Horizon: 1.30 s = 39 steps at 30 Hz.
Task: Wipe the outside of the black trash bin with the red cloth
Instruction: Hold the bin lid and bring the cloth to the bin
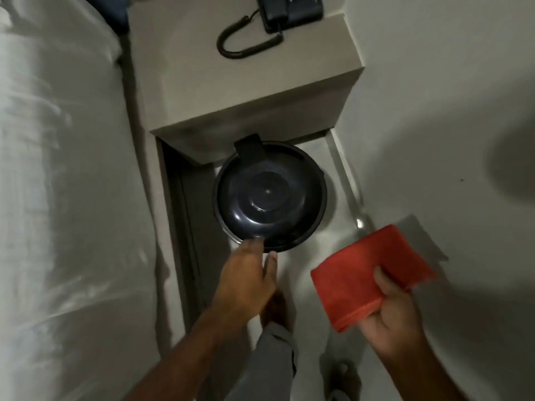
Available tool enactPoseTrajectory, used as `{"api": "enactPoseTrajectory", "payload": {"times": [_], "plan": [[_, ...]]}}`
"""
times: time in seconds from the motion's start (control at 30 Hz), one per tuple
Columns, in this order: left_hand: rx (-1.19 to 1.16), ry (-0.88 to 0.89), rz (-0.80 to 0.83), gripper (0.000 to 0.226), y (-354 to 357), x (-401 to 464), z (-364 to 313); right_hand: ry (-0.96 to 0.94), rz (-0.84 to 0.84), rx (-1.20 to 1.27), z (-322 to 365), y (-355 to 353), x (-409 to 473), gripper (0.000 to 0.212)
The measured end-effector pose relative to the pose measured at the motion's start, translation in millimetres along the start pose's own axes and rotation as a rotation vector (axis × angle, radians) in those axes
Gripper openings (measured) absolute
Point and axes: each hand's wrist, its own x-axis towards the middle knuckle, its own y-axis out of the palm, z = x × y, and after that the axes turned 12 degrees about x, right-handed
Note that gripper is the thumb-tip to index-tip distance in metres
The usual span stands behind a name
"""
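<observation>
The black trash bin (270, 195) stands on the floor, seen from above with its round lid closed, its far edge tucked under a nightstand. My left hand (246, 273) reaches to the bin's near rim, fingers apart, fingertips touching the lid edge. My right hand (390, 311) is lower right of the bin and holds a folded red cloth (367, 273) between thumb and fingers, apart from the bin. The bin's sides are hidden below the lid.
A beige nightstand (246, 82) with a black corded phone (289, 10) overhangs the bin. A bed with white sheets (63, 198) fills the left side. A white wall (434, 96) runs on the right. My feet (278, 311) stand on the narrow floor strip.
</observation>
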Motion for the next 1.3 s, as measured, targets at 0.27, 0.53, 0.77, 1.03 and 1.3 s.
{"api": "enactPoseTrajectory", "payload": {"times": [0.27,0.53,0.77,1.03,1.3], "plan": [[0.435,0.246,-0.23,0.087,63.4,126.2,25.8,-0.159,-0.12,-0.115,-31.6,-31.3,111.4,0.042],[0.557,0.353,-0.316,0.095,99.7,172.7,32.4,-0.275,0.041,-0.19,-67.1,-52.2,232.5,0.019],[0.575,0.348,-0.355,0.097,100.8,173.0,33.4,-0.28,0.057,-0.119,-62.5,-26.5,283.2,0.052],[0.563,0.316,-0.339,0.099,97.2,172.3,26.8,-0.203,0.063,-0.063,-54.9,-29.0,273.3,0.047],[0.501,0.379,-0.42,0.087,101.7,165.7,29.7,-0.239,0.166,-0.151,-54.9,-25.5,270.7,0.027]]}}
